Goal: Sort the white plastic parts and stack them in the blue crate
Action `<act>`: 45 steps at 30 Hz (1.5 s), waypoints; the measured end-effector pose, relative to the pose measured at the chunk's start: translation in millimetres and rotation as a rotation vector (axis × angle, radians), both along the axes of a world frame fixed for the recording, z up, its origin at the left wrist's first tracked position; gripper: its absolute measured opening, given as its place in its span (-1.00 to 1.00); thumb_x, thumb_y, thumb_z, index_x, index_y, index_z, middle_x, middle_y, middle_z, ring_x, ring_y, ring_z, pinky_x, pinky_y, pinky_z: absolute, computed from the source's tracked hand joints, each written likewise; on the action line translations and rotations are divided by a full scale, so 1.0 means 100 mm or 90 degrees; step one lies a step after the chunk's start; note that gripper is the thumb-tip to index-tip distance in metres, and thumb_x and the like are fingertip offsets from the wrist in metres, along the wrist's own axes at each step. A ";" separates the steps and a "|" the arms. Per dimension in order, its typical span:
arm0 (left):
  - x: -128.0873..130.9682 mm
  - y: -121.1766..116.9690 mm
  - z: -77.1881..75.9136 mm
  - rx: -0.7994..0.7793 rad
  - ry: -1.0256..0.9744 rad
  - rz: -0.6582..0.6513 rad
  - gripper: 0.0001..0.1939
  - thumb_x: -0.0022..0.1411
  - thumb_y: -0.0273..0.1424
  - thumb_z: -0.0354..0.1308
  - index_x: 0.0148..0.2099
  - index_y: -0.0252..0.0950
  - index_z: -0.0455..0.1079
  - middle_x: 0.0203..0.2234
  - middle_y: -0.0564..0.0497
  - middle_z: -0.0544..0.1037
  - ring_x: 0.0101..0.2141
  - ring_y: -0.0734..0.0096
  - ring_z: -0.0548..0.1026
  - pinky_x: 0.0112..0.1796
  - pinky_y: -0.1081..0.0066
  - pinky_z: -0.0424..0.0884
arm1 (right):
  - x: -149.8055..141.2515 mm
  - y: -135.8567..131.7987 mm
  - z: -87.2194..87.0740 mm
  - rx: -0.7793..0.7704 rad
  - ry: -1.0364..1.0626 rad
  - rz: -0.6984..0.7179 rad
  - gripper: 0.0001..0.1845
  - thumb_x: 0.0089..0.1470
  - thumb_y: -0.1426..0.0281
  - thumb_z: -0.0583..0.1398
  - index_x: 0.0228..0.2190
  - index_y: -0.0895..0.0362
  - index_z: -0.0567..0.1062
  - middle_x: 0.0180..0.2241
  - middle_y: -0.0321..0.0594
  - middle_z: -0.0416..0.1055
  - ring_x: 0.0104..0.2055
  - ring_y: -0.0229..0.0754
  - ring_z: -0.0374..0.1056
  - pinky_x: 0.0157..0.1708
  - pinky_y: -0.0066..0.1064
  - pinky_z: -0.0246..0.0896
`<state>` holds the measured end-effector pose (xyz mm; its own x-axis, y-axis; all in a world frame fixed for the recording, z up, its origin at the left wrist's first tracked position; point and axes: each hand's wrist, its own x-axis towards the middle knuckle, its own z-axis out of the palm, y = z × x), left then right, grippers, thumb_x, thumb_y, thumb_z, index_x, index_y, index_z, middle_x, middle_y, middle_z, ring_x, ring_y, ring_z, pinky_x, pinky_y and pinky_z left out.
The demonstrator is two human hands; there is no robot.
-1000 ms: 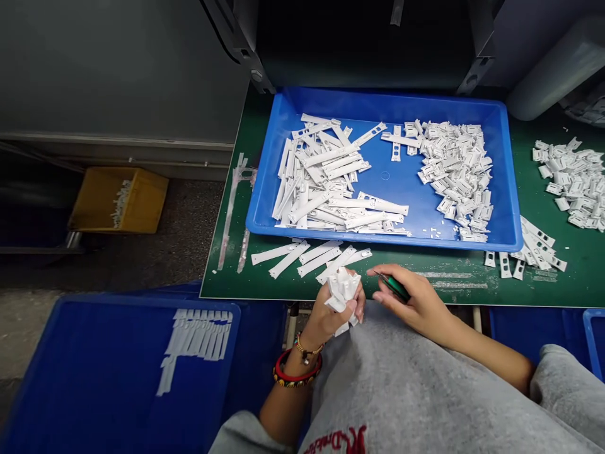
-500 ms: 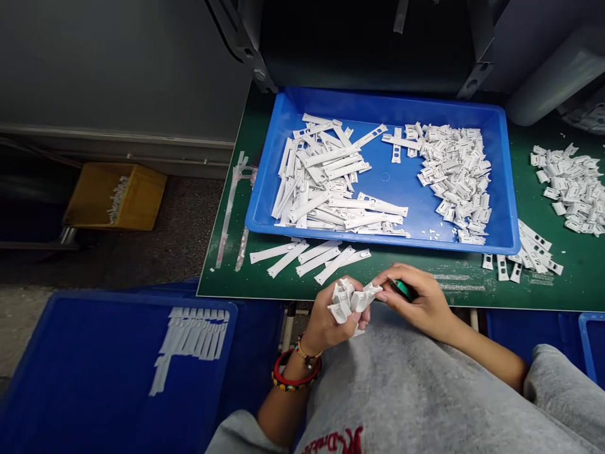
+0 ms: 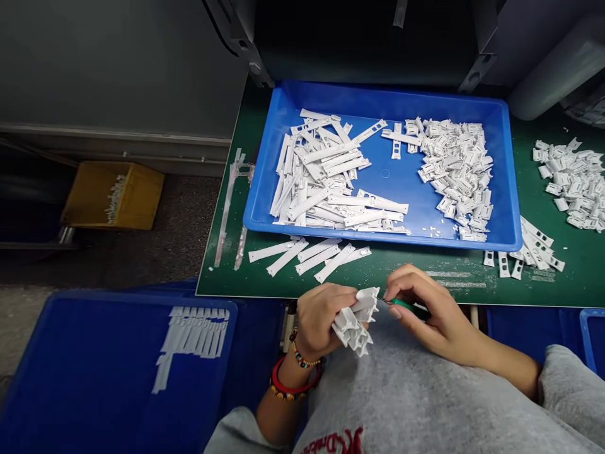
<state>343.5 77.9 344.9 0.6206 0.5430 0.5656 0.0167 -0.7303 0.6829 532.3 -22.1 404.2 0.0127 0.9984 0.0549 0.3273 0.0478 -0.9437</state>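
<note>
Over our grey sweatshirt (image 3: 406,403), just below the front edge of the green work mat (image 3: 581,277), our left hand (image 3: 324,321) is clamped around a clump of white plastic strips (image 3: 353,325), while our right hand (image 3: 437,312) stays apart from it but close by. The clump sticks out of the left fist, its long axis slanting from lower left to upper right. Its upper end points toward the right hand, and its lower end hangs over the sweatshirt. Our right thumb and fingers pinch a small green-handled tool (image 3: 409,307) that lies nearly level, its thin tip pointing left, just beside the clump; we cannot tell whether tip and plastic touch. Beaded and red bracelets (image 3: 295,378) circle our left wrist. Ahead of us on the mat sit a row of long white strips (image 3: 307,258) and a blue tray (image 3: 392,91), which holds long strips (image 3: 316,176) on its left and short white pieces (image 3: 456,176) on its right. Off to the left, a dark blue crate (image 3: 94,391) carries more strips (image 3: 193,334), and a yellow box (image 3: 111,195) sits on the floor beyond it.
</note>
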 end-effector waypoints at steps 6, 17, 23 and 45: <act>0.00 -0.02 -0.02 0.082 0.007 0.041 -0.84 0.31 -0.42 0.11 -0.06 -0.19 0.30 -0.42 -0.01 0.60 -0.48 0.35 0.56 -0.49 0.33 0.48 | 0.01 0.04 0.00 -0.020 0.059 0.005 -0.92 0.29 0.36 0.10 -0.19 0.06 0.37 -0.25 -0.19 0.34 -0.29 -0.24 0.31 -0.36 -0.41 0.31; -0.07 -0.06 -0.10 0.156 0.021 0.078 -0.83 0.33 -0.47 0.07 -0.04 -0.18 0.29 -0.30 -0.01 0.62 -0.35 0.39 0.58 -0.34 0.37 0.55 | 0.00 0.05 -0.05 0.051 -0.003 -0.022 -0.92 0.25 0.39 0.17 -0.19 0.06 0.40 -0.25 -0.20 0.36 -0.22 -0.19 0.35 -0.22 -0.32 0.34; -0.05 -0.06 -0.13 0.182 0.020 0.096 -0.88 0.38 -0.43 0.02 -0.05 -0.26 0.31 -0.34 -0.04 0.62 -0.35 0.42 0.59 -0.30 0.40 0.56 | -0.05 0.04 -0.10 0.115 -0.091 -0.049 -0.89 0.23 0.44 0.18 -0.17 0.07 0.41 -0.26 -0.19 0.35 -0.21 -0.18 0.34 -0.24 -0.33 0.33; 0.00 -0.07 -0.05 0.146 -0.009 0.140 -0.91 0.34 -0.37 0.11 -0.17 -0.29 0.34 -0.42 -0.02 0.63 -0.46 0.41 0.60 -0.43 0.43 0.54 | -0.11 0.22 0.05 0.091 -0.293 0.025 -0.78 0.27 0.44 -0.07 -0.37 0.11 0.31 -0.43 -0.23 0.28 -0.40 -0.23 0.21 -0.44 -0.42 0.12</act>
<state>343.6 70.9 339.7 0.4932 0.5206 0.6970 0.1829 -0.8453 0.5019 520.9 0.1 409.2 -0.0831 0.9797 0.1822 0.7043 0.1871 -0.6848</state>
